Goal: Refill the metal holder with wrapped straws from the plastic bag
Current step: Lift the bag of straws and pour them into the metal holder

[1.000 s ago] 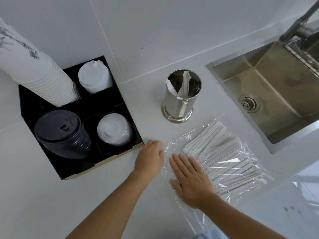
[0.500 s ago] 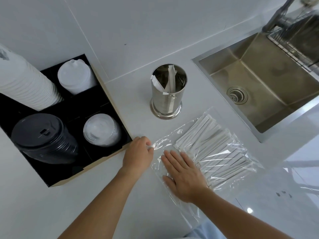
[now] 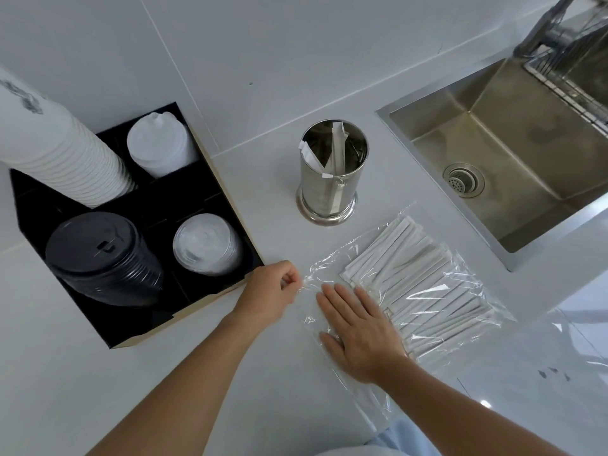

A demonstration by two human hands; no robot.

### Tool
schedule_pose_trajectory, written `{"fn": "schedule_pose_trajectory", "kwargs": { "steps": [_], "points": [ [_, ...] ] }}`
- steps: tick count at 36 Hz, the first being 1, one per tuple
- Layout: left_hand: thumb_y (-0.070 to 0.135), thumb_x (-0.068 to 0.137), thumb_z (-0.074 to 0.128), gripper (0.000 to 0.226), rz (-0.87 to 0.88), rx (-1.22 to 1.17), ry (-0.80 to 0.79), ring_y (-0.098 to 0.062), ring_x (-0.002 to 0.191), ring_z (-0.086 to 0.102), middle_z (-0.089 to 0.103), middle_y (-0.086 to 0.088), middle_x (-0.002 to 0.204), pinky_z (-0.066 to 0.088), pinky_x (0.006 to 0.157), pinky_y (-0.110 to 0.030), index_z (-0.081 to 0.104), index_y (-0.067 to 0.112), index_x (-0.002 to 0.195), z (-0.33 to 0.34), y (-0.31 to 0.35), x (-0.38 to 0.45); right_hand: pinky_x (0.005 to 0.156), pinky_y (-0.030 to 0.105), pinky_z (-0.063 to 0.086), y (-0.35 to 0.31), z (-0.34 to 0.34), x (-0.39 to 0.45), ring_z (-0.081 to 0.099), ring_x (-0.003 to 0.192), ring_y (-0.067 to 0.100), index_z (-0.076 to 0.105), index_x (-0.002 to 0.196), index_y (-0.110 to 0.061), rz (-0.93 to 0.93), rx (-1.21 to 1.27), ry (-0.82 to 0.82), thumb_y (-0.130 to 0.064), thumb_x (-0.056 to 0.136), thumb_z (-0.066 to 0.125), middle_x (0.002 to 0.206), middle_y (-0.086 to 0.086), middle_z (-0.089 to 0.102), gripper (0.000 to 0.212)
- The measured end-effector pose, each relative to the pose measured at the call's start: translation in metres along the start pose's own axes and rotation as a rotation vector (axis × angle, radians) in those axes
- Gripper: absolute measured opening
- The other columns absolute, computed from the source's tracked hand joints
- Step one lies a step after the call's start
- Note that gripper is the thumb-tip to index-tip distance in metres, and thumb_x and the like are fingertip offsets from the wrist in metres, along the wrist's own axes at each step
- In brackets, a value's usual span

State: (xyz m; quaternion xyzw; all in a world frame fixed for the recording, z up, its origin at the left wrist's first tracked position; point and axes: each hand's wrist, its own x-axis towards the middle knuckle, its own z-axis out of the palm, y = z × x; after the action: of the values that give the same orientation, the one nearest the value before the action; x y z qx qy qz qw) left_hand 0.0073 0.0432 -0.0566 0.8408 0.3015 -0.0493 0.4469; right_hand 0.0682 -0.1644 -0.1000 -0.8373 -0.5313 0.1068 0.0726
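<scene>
Right hand [image 3: 357,330] flat on crinkled (clear) plastic bag [image 3: 460,281]

Clear, crinkled, glossy film on the plastic bag [image 3: 437,291], pinched at its corner by the left hand [image 3: 269,291] fingertips; matt white paper on the wrapped straws [image 3: 411,271] just beyond the right hand [image 3: 358,327] fingers. Polished, mirror-bright steel on the metal holder [image 3: 330,182]; brushed steel on the sink [image 3: 493,149]. Smooth pale satin counter [image 3: 279,390].

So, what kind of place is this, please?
Probably a drinks counter in a café or takeaway shop. A black organizer holds a stack of paper cups and stacks of cup lids. A metal holder for wrapped straws stands beside a steel sink.
</scene>
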Motion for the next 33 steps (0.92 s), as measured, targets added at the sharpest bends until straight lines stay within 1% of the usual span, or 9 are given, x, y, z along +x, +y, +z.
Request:
{"fn": "schedule_pose_trajectory", "kwargs": {
  "steps": [4, 8, 10, 15, 20, 24, 27, 30, 33],
  "points": [
    [0.016, 0.085, 0.066, 0.013, -0.011, -0.045, -0.007, -0.014, 0.061, 0.065, 0.068, 0.002, 0.067, 0.056, 0.063, -0.036, 0.059, 0.021, 0.075, 0.002, -0.006, -0.006, 0.115, 0.044, 0.017, -0.001, -0.001, 0.001, 0.024, 0.146, 0.022, 0.035, 0.15, -0.015, 0.002, 0.002, -0.005, -0.048, 0.097, 0.037, 0.157, 0.003, 0.031, 0.062],
    [0.027, 0.087, 0.063, 0.012, -0.003, 0.064, -0.076, -0.009, 0.072, 0.059, 0.066, 0.012, 0.086, 0.05, 0.068, -0.028, 0.055, 0.031, 0.095, 0.001, 0.004, -0.006, 0.116, 0.045, 0.015, -0.001, -0.002, 0.001, 0.025, 0.146, 0.023, 0.033, 0.15, -0.014, 0.0, -0.016, -0.031, -0.048, 0.097, 0.034, 0.157, 0.004, 0.03, 0.063],
    [0.024, 0.088, 0.061, 0.018, 0.014, 0.14, -0.104, -0.008, 0.073, 0.057, 0.064, 0.013, 0.083, 0.049, 0.068, -0.027, 0.059, 0.03, 0.104, 0.001, 0.008, -0.004, 0.116, 0.045, 0.014, -0.001, -0.002, 0.001, 0.025, 0.145, 0.023, 0.033, 0.15, -0.014, -0.003, -0.028, -0.042, -0.048, 0.099, 0.028, 0.157, 0.004, 0.031, 0.062],
    [0.019, 0.089, 0.061, 0.008, 0.012, 0.224, -0.089, -0.011, 0.073, 0.058, 0.064, 0.011, 0.08, 0.048, 0.067, -0.025, 0.068, 0.021, 0.087, 0.0, 0.009, -0.001, 0.114, 0.05, 0.02, -0.002, -0.003, -0.007, 0.033, 0.143, 0.024, 0.037, 0.148, -0.012, 0.011, -0.05, -0.023, -0.045, 0.1, 0.031, 0.154, 0.005, 0.036, 0.058],
    [0.013, 0.088, 0.058, 0.011, 0.002, 0.204, -0.054, -0.012, 0.069, 0.056, 0.061, 0.01, 0.074, 0.043, 0.06, -0.025, 0.066, 0.018, 0.083, 0.001, 0.003, -0.006, 0.114, 0.049, 0.018, -0.002, 0.002, -0.047, 0.038, 0.14, 0.022, 0.038, 0.147, -0.013, -0.008, -0.054, -0.057, -0.042, 0.103, 0.015, 0.153, 0.004, 0.039, 0.058],
    [0.013, 0.086, 0.059, 0.015, 0.027, 0.183, -0.047, -0.014, 0.07, 0.059, 0.064, 0.009, 0.072, 0.051, 0.065, -0.03, 0.061, 0.024, 0.076, 0.002, 0.001, -0.01, 0.116, 0.048, 0.016, 0.004, 0.006, -0.057, 0.027, 0.145, 0.02, 0.03, 0.151, -0.016, 0.008, -0.036, -0.053, -0.043, 0.101, 0.025, 0.157, 0.001, 0.031, 0.057],
    [0.016, 0.087, 0.059, 0.013, 0.039, 0.161, -0.035, -0.014, 0.073, 0.061, 0.067, 0.007, 0.078, 0.054, 0.069, -0.035, 0.061, 0.026, 0.08, 0.002, -0.002, -0.015, 0.116, 0.048, 0.017, 0.002, 0.004, -0.056, 0.028, 0.145, 0.02, 0.035, 0.149, -0.015, 0.004, -0.021, -0.023, -0.042, 0.099, 0.033, 0.156, 0.001, 0.033, 0.057],
    [0.025, 0.091, 0.055, 0.01, 0.048, 0.214, -0.084, -0.013, 0.078, 0.059, 0.068, 0.008, 0.089, 0.052, 0.07, -0.031, 0.059, 0.032, 0.096, 0.002, 0.002, -0.019, 0.115, 0.048, 0.017, 0.001, 0.001, -0.055, 0.032, 0.143, 0.02, 0.038, 0.148, -0.014, 0.006, -0.018, -0.006, -0.042, 0.101, 0.025, 0.154, 0.002, 0.037, 0.056],
    [0.032, 0.09, 0.052, 0.036, 0.07, 0.369, -0.215, -0.017, 0.089, 0.062, 0.065, 0.008, 0.102, 0.05, 0.073, -0.029, 0.051, 0.04, 0.125, 0.007, 0.015, -0.019, 0.115, 0.048, 0.018, 0.001, 0.001, -0.055, 0.034, 0.142, 0.021, 0.04, 0.147, -0.014, 0.009, -0.018, -0.003, -0.043, 0.102, 0.02, 0.153, 0.003, 0.039, 0.057]
  ]
}}
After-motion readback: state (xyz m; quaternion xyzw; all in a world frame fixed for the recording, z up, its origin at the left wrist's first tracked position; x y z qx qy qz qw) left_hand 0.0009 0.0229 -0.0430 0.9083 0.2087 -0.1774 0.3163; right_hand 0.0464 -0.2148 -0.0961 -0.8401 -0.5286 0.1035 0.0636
